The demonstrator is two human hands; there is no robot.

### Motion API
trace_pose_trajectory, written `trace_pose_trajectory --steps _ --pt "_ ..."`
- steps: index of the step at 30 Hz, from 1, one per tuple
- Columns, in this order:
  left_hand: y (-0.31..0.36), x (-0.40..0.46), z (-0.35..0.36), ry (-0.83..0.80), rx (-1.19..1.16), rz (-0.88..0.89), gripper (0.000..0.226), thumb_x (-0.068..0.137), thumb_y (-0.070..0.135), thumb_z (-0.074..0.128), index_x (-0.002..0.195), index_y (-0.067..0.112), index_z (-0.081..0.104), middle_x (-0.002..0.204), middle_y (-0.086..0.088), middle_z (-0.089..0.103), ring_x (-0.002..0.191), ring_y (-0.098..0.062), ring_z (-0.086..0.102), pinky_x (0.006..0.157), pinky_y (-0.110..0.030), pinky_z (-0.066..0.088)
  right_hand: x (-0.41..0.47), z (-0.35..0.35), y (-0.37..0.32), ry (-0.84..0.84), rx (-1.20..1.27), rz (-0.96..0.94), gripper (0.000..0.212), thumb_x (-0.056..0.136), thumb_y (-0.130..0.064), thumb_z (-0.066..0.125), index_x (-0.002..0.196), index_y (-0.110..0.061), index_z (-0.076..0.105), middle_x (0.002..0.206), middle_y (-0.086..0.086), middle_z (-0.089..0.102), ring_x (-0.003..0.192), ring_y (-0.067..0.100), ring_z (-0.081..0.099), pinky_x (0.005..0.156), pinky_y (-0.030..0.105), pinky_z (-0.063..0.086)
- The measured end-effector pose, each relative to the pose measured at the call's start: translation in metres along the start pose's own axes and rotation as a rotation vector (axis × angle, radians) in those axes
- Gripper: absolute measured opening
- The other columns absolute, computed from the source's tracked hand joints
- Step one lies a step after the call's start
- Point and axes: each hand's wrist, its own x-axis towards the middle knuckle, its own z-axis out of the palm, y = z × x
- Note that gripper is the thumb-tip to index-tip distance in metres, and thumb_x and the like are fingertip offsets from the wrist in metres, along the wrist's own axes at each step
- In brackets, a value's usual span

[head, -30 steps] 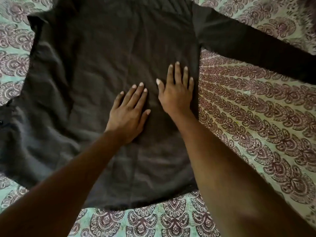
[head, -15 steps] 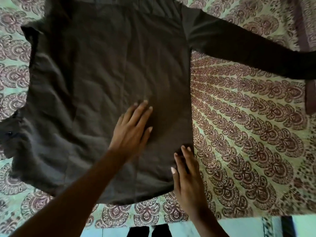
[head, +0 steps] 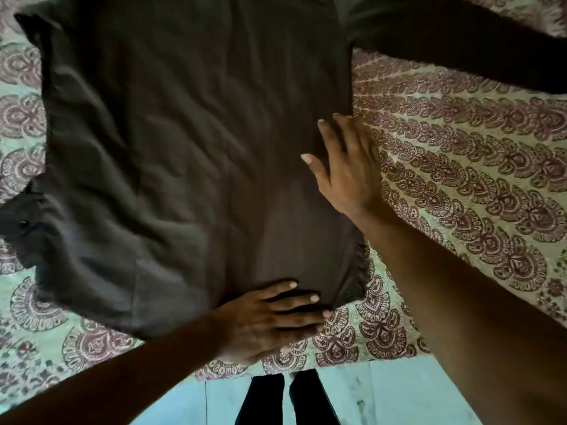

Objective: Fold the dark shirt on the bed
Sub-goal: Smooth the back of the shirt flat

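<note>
The dark shirt (head: 184,142) lies spread flat on the bed, hem toward me, one long sleeve (head: 454,47) stretched out to the upper right. Its left side is folded inward and rumpled. My left hand (head: 270,317) lies flat on the hem near the lower right corner, fingers pointing right. My right hand (head: 346,167) rests with fingers spread on the shirt's right side edge, partly over the bedsheet. Neither hand holds any cloth.
The bed is covered by a pale green sheet with maroon paisley print (head: 460,179). Its near edge runs along the bottom, with light blue floor (head: 383,394) below. My dark-trousered legs (head: 282,400) stand against that edge.
My left hand slid down from the shirt's middle to the hem. My right hand moved up from the lower right corner to the side edge. The view shifted closer to the bed's edge.
</note>
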Motion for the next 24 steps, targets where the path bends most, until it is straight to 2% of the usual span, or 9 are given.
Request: trace_pose_trajectory --steps 2,4,6,9,13,16,20,22,24 --pt "-0.002 -0.015 -0.002 0.064 -0.064 -0.006 0.059 0.106 0.035 0.042 0.161 0.017 0.028 0.172 -0.005 0.011 0.16 -0.025 0.009 0.123 -0.05 0.027 -0.018 0.006 -0.005 -0.14 -0.03 -0.109 0.068 0.103 -0.065 0.035 0.156 -0.022 0.039 0.165 0.012 0.031 0.153 0.033 0.029 0.117 0.056 0.032" --pt "-0.02 -0.024 -0.01 0.184 -0.101 -0.148 0.059 0.102 0.035 0.057 0.154 0.013 0.043 0.167 -0.009 0.029 0.156 -0.027 0.026 0.119 -0.05 0.034 -0.052 0.005 -0.005 -0.232 -0.06 -0.162 0.069 0.104 -0.065 0.032 0.162 -0.027 0.026 0.171 0.009 0.015 0.158 0.028 0.014 0.123 0.054 0.021" --pt "-0.05 -0.024 -0.026 0.283 -0.09 -0.342 0.054 0.103 0.036 0.055 0.151 0.011 0.049 0.164 -0.011 0.037 0.151 -0.028 0.036 0.117 -0.05 0.038 -0.092 -0.005 -0.004 -0.283 -0.06 -0.149 0.07 0.104 -0.064 0.032 0.163 -0.028 0.02 0.172 0.008 0.006 0.159 0.027 0.006 0.125 0.053 0.016" --pt "-0.104 -0.011 -0.05 0.207 -0.044 -0.489 0.068 0.103 0.048 0.045 0.16 0.013 0.031 0.169 -0.01 0.023 0.156 -0.028 0.026 0.121 -0.05 0.031 -0.154 -0.028 -0.006 -0.391 -0.083 -0.178 0.075 0.101 -0.066 0.035 0.164 -0.028 0.016 0.172 0.01 0.002 0.159 0.029 0.003 0.123 0.057 0.018" --pt "-0.125 0.003 -0.049 0.065 0.039 -0.434 0.085 0.098 0.064 0.035 0.165 0.018 0.008 0.173 -0.008 0.002 0.16 -0.028 0.003 0.125 -0.055 0.016 -0.193 -0.052 0.007 -0.469 -0.022 -0.339 0.072 0.101 -0.063 0.041 0.162 -0.031 0.022 0.172 0.01 0.007 0.159 0.03 0.008 0.121 0.058 0.026" --pt "-0.103 -0.001 -0.042 0.049 0.022 -0.27 0.089 0.096 0.069 0.036 0.165 0.018 0.01 0.173 -0.009 0.0 0.16 -0.027 -0.001 0.125 -0.056 0.012 -0.163 -0.053 0.023 -0.374 0.019 -0.304 0.066 0.104 -0.055 0.042 0.16 -0.024 0.031 0.171 0.013 0.015 0.158 0.031 0.014 0.12 0.057 0.029" --pt "-0.089 -0.011 -0.039 0.019 0.005 -0.048 0.079 0.1 0.064 0.034 0.164 0.02 0.017 0.173 -0.005 0.005 0.16 -0.025 0.001 0.126 -0.052 0.014 -0.058 -0.026 0.032 -0.203 0.019 -0.284 0.062 0.107 -0.05 0.042 0.158 -0.014 0.035 0.169 0.015 0.02 0.158 0.032 0.016 0.119 0.056 0.032" --pt "-0.1 -0.015 -0.04 0.099 0.025 -0.063 0.069 0.104 0.057 0.034 0.161 0.017 0.029 0.171 -0.007 0.016 0.159 -0.026 0.015 0.124 -0.049 0.025 0.005 -0.008 0.032 -0.157 0.01 -0.275 0.064 0.107 -0.052 0.043 0.159 -0.014 0.034 0.169 0.016 0.02 0.158 0.034 0.015 0.12 0.055 0.032" --pt "-0.124 -0.015 -0.049 0.228 0.054 -0.208 0.058 0.106 0.048 0.041 0.154 0.015 0.044 0.166 -0.009 0.032 0.153 -0.026 0.033 0.12 -0.048 0.034 0.059 0.009 0.025 -0.174 -0.029 -0.23 0.069 0.105 -0.058 0.041 0.16 -0.017 0.032 0.17 0.016 0.017 0.158 0.035 0.013 0.122 0.055 0.029"
